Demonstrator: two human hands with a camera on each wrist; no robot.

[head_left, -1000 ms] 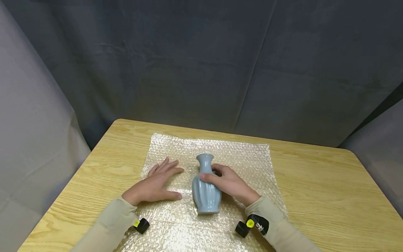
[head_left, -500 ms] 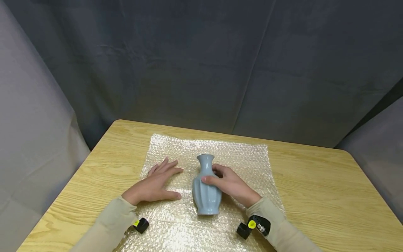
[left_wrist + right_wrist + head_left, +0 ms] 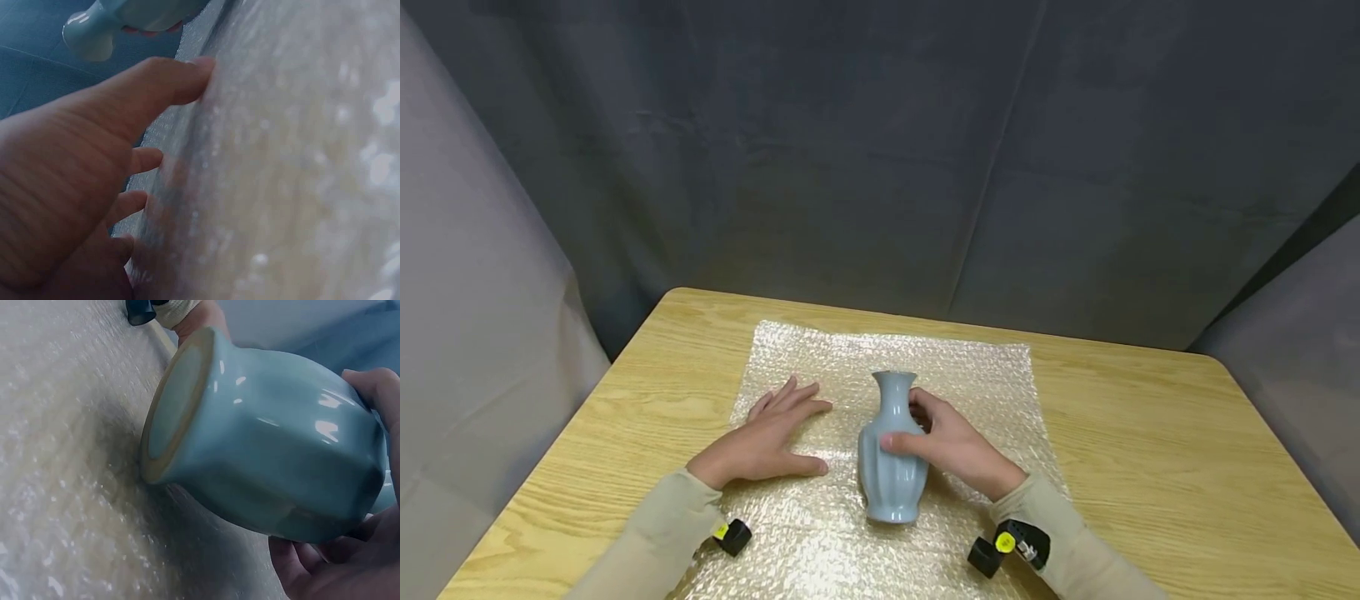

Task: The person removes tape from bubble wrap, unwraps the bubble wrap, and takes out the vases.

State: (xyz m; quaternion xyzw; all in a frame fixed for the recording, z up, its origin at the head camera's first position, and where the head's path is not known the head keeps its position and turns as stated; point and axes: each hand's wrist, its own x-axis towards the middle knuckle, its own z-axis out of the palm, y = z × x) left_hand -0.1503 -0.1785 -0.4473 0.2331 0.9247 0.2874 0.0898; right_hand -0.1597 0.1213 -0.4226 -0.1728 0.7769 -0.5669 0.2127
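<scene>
Vase [image 3: 891,454] in right hand [image 3: 951,446], bubble wrap [image 3: 970,383] beneath, wooden table [image 3: 1165,450]

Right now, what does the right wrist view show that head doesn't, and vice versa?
Only the right wrist view: the vase is tilted, its unglazed base ring lifted off the bubble wrap on one side, one edge touching.

Only the head view: the left hand flat on the wrap, the wooden table, the dark curtain, the vase's flared mouth.

Both: the right hand gripping the pale blue vase over the wrap.

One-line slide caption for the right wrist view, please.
Right hand holds a pale blue vase tilted, base edge resting on bubble wrap.
</scene>
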